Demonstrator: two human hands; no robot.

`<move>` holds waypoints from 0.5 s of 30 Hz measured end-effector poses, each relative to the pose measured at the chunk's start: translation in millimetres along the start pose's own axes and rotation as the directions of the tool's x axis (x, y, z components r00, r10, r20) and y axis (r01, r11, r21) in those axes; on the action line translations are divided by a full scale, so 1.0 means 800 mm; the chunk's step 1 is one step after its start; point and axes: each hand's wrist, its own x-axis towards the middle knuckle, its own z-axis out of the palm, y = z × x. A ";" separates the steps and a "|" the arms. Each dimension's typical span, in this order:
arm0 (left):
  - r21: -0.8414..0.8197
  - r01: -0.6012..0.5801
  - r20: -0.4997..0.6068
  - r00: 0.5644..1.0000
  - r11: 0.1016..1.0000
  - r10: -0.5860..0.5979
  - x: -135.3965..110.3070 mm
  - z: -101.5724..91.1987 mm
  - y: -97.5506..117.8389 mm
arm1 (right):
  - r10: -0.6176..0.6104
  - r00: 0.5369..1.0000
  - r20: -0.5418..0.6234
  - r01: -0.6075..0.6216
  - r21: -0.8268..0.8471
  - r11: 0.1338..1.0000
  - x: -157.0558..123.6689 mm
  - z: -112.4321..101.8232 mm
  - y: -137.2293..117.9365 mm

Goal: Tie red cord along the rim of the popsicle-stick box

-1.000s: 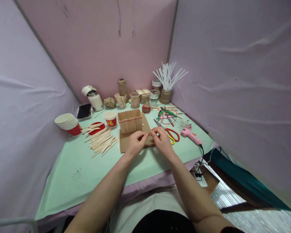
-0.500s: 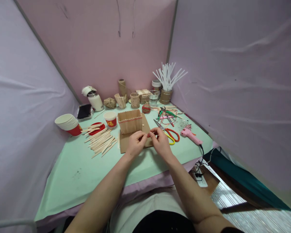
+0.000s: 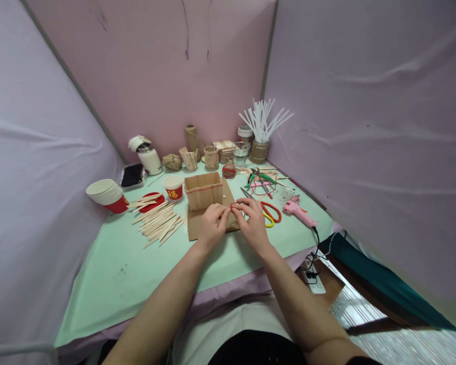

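Observation:
My left hand [image 3: 213, 223] and my right hand [image 3: 252, 220] meet over a brown cardboard sheet [image 3: 194, 225] on the green table top. Both pinch a small thin piece with a red string [image 3: 234, 206] between their fingertips; what exactly the piece is I cannot make out. Just behind the hands stands a box of wooden sticks [image 3: 204, 189] with a red band round it. A spread of loose wooden sticks [image 3: 158, 219] lies to the left of the cardboard.
Red-and-yellow scissors [image 3: 268, 210] and a pink glue gun [image 3: 298, 213] lie to the right. Red paper cups [image 3: 107, 194] and one upright cup [image 3: 173, 186] stand at left. Jars, twine, white straws [image 3: 264, 119] and pliers [image 3: 261, 177] crowd the back. Fabric walls close in all round.
Both hands stayed together over the cardboard. The fingers shifted slightly, and the red string now shows at the fingertips a little higher than before.

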 end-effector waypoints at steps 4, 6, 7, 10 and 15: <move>0.016 -0.019 0.020 1.000 1.000 0.019 0.000 0.001 -0.002 | 0.037 0.999 0.007 -0.037 0.069 0.997 0.001 0.000 0.001; 0.017 -0.020 0.027 0.999 1.000 0.019 0.000 0.001 -0.002 | 0.037 0.999 0.005 -0.038 0.091 0.995 0.000 0.001 0.000; 0.016 -0.018 0.028 0.999 1.000 0.017 0.000 0.001 -0.002 | 0.035 0.999 0.002 -0.035 0.099 0.994 0.000 0.001 0.000; 0.002 0.006 0.020 1.000 1.000 -0.006 -0.001 0.001 0.001 | 0.043 0.999 -0.017 -0.041 0.117 0.992 -0.001 0.003 -0.003; -0.189 0.209 0.022 0.978 0.959 -0.209 0.001 0.002 -0.001 | 0.126 0.992 -0.014 -0.120 0.217 0.969 -0.004 0.009 -0.007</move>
